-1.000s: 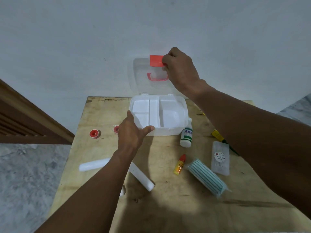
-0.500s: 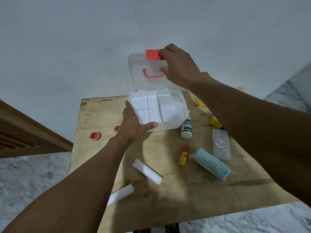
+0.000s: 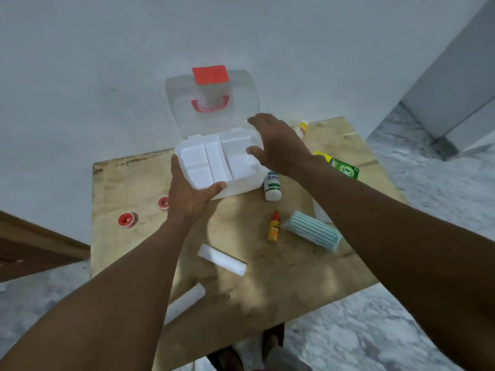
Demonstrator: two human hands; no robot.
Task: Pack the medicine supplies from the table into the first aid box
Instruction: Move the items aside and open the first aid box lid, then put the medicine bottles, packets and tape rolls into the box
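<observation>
Steadying the open box (image 3: 241,187) looks like the step in hand in the head view. The box sits at the centre of the frame on the far part of the bench (image 3: 128,180). Its clear lid (image 3: 241,103) stands upright against the wall and its white compartments are all empty.

The left hand (image 3: 187,199) grasps the box's near left corner, with the thumb along the front rim and the fingers wrapped up the left side. The right hand (image 3: 278,151) hangs over the box's right rim, fingers released and spread, holding nothing. I cannot tell whether it touches the rim.

Nothing is packed yet, and the supplies lie loose on the bench:
- a white bottle (image 3: 272,187) just beside the box's right front corner
- a small yellow bottle (image 3: 274,227) and a striped bandage roll (image 3: 312,234) right of centre
- a green carton (image 3: 344,168) at right
- two white tubes (image 3: 221,259) at lower centre
- two red tape rolls (image 3: 126,219) at left

By my reading the opening is done. The next move calls for the free right hand to drop to a nearby item, likely the white bottle, close round it and set it in a compartment that fits.
</observation>
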